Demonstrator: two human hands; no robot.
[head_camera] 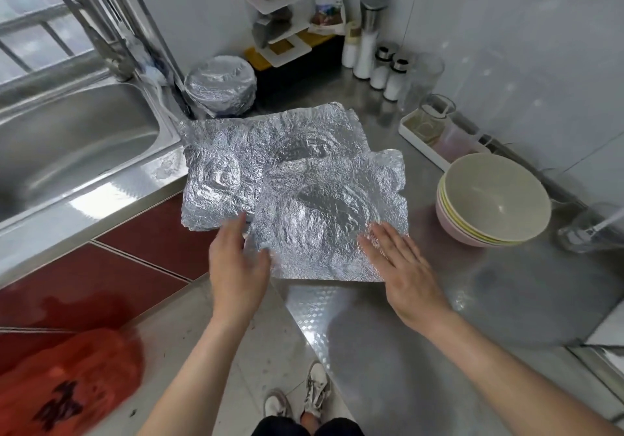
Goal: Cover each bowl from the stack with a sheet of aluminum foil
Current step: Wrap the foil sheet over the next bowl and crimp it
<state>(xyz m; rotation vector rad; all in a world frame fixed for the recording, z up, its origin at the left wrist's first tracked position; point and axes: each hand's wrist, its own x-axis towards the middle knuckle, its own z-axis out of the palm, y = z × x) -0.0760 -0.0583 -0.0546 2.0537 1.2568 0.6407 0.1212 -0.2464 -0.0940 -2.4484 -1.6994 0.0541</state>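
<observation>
Crinkled aluminum foil sheets lie overlapping on the steel counter: a top sheet (324, 212) nearest me, another sheet (216, 172) to its left and one behind (304, 128). My left hand (238, 263) is at the top sheet's near left corner, fingers loosely bent, and I cannot tell whether it grips the edge. My right hand (401, 266) lies flat with straight fingers on the sheet's near right corner. A stack of pastel bowls (493, 199), beige on top, stands to the right. A foil-covered bowl (221, 84) sits at the back by the sink.
A steel sink (67, 151) lies to the left. Salt shakers (388, 70), a glass (425, 74) and a white tray with jars (435, 131) line the back right wall. A corner rack (280, 13) stands behind. A red bag (64, 381) hangs low on the left.
</observation>
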